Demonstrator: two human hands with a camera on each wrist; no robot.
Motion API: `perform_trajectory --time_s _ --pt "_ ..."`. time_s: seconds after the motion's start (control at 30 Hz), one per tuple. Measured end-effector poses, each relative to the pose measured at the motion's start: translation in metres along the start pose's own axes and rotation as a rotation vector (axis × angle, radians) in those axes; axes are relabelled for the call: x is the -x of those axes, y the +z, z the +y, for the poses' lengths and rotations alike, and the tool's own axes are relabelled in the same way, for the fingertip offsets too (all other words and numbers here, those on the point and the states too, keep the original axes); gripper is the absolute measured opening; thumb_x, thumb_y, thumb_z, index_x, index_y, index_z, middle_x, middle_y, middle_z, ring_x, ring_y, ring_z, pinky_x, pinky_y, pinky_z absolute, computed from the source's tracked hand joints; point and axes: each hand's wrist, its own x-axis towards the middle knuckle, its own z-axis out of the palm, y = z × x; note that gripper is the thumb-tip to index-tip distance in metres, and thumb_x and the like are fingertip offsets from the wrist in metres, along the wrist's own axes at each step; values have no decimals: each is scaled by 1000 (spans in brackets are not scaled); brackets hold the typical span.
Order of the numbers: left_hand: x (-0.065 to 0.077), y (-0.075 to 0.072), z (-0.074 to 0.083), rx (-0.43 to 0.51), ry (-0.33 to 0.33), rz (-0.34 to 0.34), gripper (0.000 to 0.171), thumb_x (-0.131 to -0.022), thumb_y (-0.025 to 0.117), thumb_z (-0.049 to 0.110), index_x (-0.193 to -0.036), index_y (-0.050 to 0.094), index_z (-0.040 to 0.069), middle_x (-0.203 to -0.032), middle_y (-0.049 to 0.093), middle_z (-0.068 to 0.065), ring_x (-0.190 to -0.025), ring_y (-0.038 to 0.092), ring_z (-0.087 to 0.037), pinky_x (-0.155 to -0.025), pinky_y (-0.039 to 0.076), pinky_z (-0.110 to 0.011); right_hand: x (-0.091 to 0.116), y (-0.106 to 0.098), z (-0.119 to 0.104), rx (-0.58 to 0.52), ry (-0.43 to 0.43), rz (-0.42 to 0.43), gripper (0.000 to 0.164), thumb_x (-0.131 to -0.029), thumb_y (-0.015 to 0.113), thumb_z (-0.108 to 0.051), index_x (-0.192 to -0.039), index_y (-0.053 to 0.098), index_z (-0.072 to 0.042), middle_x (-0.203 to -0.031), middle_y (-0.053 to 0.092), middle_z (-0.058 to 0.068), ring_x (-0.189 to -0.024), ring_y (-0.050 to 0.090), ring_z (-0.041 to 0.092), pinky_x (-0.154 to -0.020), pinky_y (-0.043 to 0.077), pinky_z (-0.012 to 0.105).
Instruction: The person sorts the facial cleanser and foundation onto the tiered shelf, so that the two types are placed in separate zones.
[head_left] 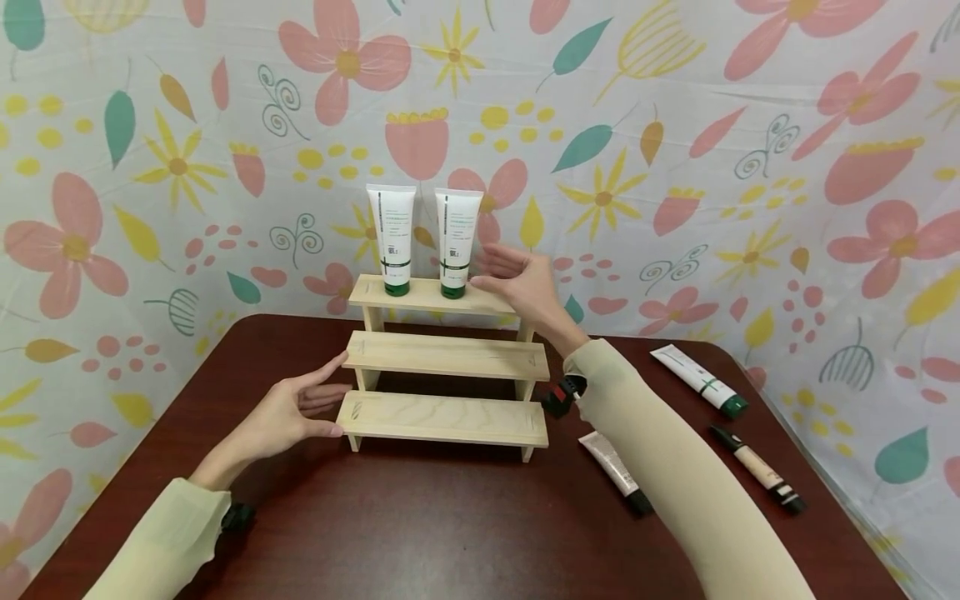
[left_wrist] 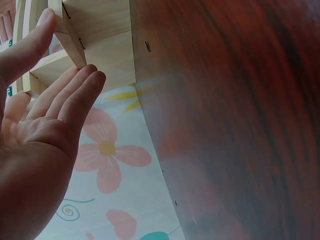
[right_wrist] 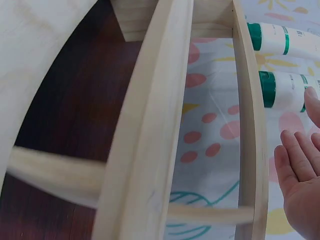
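Observation:
A three-tier pale wooden display stand (head_left: pixel 446 419) stands on the table. On its top tier two white squeeze tubes with green caps stand upright, cap down: a left tube (head_left: pixel 393 237) and a right tube (head_left: pixel 456 237). My right hand (head_left: pixel 531 287) is just right of the right tube, thumb tip at its lower side and fingers extended behind. In the right wrist view, that thumb overlaps the edge of the tube (right_wrist: pixel 287 90), while the palm faces it. My left hand (head_left: pixel 288 412) is at the stand's left end, fingers spread, with fingertips at the ends of the lower two tiers.
On the right of the dark red-brown table (head_left: pixel 450 533) lie a white tube with a green cap (head_left: pixel 697 379), a silvery-pink tube with a black cap (head_left: pixel 611 462) partly behind my right sleeve, and a slim beige tube with black ends (head_left: pixel 757 468). Floral cloth (head_left: pixel 600 100) hangs behind.

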Motion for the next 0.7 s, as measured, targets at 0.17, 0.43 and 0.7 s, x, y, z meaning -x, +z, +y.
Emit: perform_trajectory --time_s 0.17,0.43,0.7 --pt "-1 0 1 -10 9 4 105 -82 91 2 -168 32 18 -140 62 -27 -129 62 -38 -103 53 -51 12 -16 2 40 -37 -23 61 -88 87 -9 -144 64 0 -136 69 17 -124 67 35 -99 58 36" --pt "-1 0 0 -5 7 -1 105 -82 91 3 -168 32 19 -140 62 -27 -129 62 -39 -103 52 -51 34 -45 8 146 -124 -60 56 -90 84 -5 -142 65 1 -133 69 22 -117 70 38 -96 59 33" --pt "-1 -1 0 -4 8 0 106 -81 92 6 -168 32 19 -139 63 -26 -129 62 -38 -103 52 -52 58 -79 14 209 -93 -86 55 -91 84 -8 -143 65 0 -137 66 23 -117 69 37 -91 60 28"
